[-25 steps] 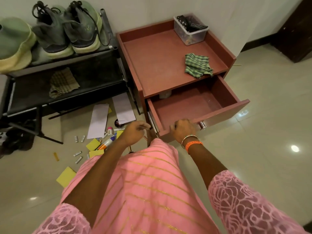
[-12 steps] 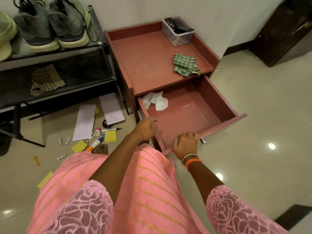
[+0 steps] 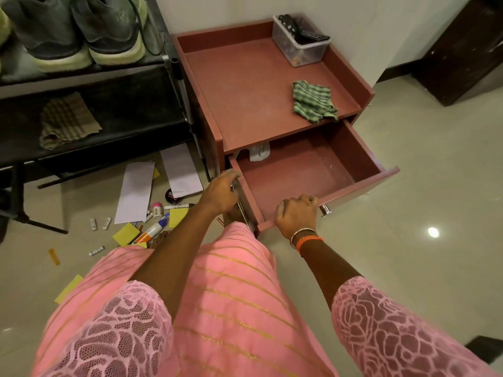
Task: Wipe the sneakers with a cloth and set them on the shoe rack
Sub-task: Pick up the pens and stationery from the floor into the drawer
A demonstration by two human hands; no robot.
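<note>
Two grey sneakers with pale green soles, one (image 3: 46,31) beside the other (image 3: 114,28), stand on the top shelf of the black shoe rack (image 3: 174,77) at upper left. A green checked cloth (image 3: 313,100) lies crumpled on top of the reddish-brown cabinet (image 3: 245,85). Below it the cabinet's drawer (image 3: 299,170) stands pulled out. My left hand (image 3: 221,191) grips the drawer's left side at the metal rail. My right hand (image 3: 296,214) grips the top edge of the drawer front, fingers curled over it.
A brownish checked cloth (image 3: 68,121) lies on the rack's lower shelf. A white wad (image 3: 260,152) sits at the drawer's back. A clear box (image 3: 299,39) with a remote stands on the cabinet. White sheets (image 3: 134,191), sticky notes, batteries and a marker litter the floor.
The drawer slid further out, then back in a little, so the white wad is now half under the cabinet top. Both hands stayed on the drawer.
</note>
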